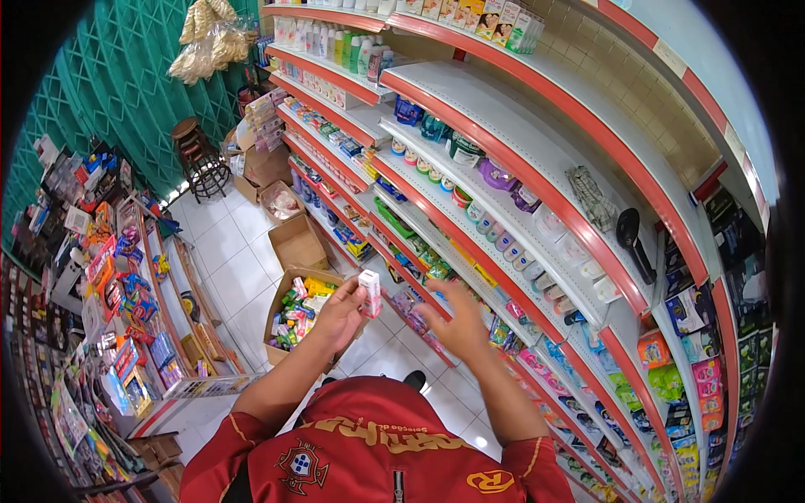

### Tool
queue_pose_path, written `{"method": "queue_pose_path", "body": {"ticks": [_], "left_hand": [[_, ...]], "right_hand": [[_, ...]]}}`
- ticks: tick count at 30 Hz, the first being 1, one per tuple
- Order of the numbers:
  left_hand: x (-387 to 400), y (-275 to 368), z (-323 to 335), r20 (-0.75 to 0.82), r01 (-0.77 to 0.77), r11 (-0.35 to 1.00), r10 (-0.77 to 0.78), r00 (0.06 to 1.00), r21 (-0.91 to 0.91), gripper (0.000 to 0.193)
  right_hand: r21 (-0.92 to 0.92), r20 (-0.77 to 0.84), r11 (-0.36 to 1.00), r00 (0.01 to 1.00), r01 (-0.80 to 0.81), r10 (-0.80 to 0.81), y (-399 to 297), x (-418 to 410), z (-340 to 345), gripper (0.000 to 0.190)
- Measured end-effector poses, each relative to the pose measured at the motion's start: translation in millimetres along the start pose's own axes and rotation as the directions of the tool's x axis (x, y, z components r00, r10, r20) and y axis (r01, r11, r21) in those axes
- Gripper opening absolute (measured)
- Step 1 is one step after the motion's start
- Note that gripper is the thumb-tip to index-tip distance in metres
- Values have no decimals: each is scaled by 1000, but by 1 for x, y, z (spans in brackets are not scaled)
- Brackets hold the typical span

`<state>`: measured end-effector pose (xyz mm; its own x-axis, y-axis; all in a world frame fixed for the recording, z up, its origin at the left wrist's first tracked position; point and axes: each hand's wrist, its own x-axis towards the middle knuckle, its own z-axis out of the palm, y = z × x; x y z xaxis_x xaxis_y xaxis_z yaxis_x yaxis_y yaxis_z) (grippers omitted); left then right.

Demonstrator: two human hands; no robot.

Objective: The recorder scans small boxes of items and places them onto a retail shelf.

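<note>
Between the fingers and thumb of my left hand (341, 314) is a small white and pink carton (371, 293), held roughly upright. My right hand (454, 317) is raised to the right of it, fingers apart and holding nothing, in front of the lower shelves. Below my left hand, an open cardboard box (275, 314) stands on the floor. Inside it lies a jumble of small colourful packages (295, 317), some hidden behind my hand and forearm.
Red-edged metal shelves (503, 107) with toiletries curve along the right; a black handheld device (634, 242) and a folded cloth (591, 196) lie on one. Another open carton (299, 242) is on the tiled floor. A goods-covered counter (207, 383) runs along the left, near a stool (188, 132).
</note>
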<state>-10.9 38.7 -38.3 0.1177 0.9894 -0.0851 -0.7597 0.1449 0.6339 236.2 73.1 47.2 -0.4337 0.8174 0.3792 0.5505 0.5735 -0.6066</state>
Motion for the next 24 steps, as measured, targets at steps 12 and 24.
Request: {"method": "queue_pose_path", "body": {"ticks": [12, 24], "left_hand": [[-33, 10, -31, 96, -29, 992, 17, 995, 122, 46], [-43, 56, -94, -36, 107, 945, -101, 994, 310, 45]], "right_hand": [[260, 158, 959, 985, -116, 77, -46, 0, 85, 48], [62, -192, 994, 976, -89, 99, -50, 126, -17, 28]]}}
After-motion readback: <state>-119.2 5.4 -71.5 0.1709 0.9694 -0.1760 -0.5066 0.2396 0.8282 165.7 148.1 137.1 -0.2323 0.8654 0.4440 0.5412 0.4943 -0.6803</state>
